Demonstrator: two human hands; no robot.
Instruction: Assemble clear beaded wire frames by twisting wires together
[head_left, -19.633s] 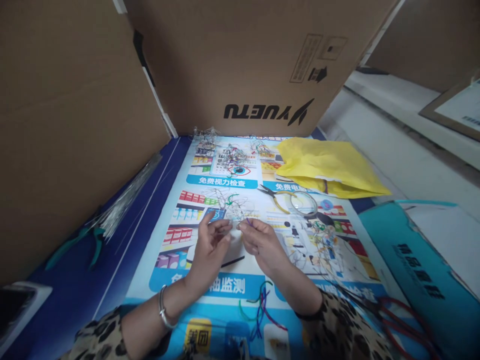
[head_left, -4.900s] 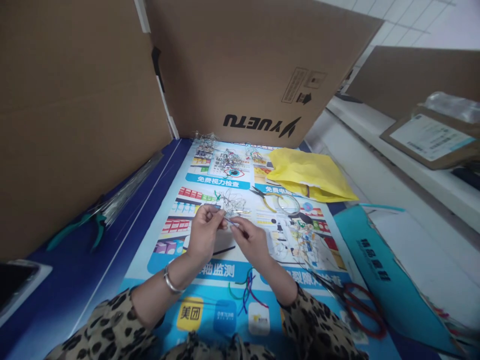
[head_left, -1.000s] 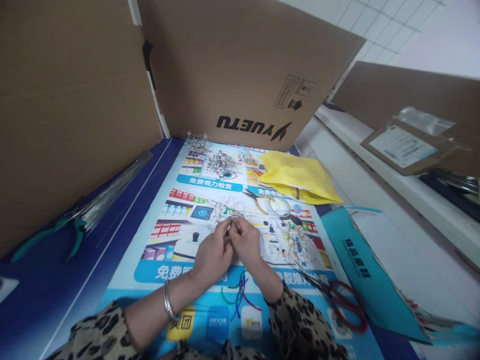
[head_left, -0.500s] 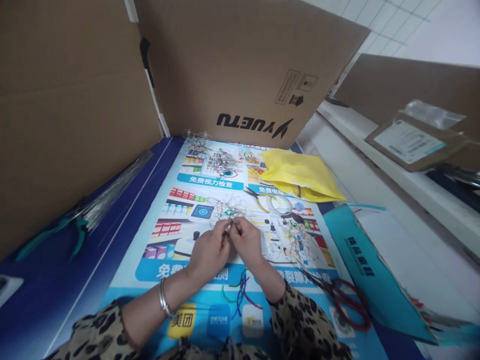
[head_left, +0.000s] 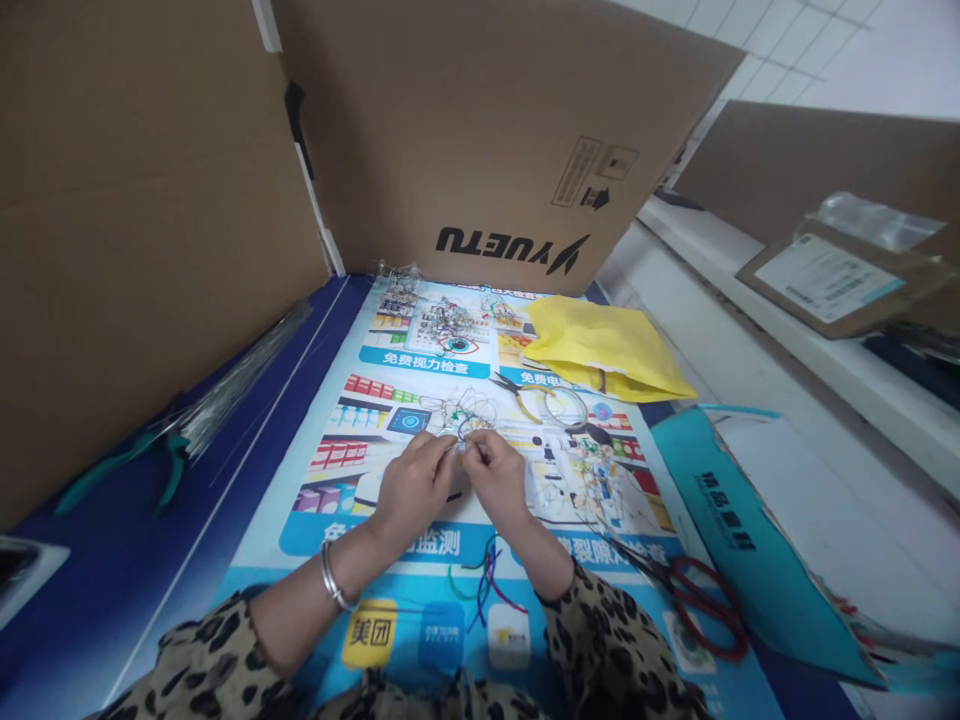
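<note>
Your head cam looked fwd & steeply down from above your leopard-print sleeves (head_left: 214, 655), w/ your L hand (head_left: 415, 484) & R hand (head_left: 499, 482) close in, approx. mid-frame, over the printed poster (head_left: 409, 585). The YUETU carton (head_left: 480, 120) stood farther off, facing the lens, up to the top edge.

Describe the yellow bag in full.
The yellow bag is bright, plain and soft-looking, perhaps thin fabric or paper; I cannot tell which. It lies flat but slightly puffed and creased, with a fold or opening along its near edge, where a small white bit and a dark mark show. It rests across the far right part of the printed sheet, beyond and to the right of the yellow-handled pliers. Neither hand touches it; its contents are hidden.
</note>
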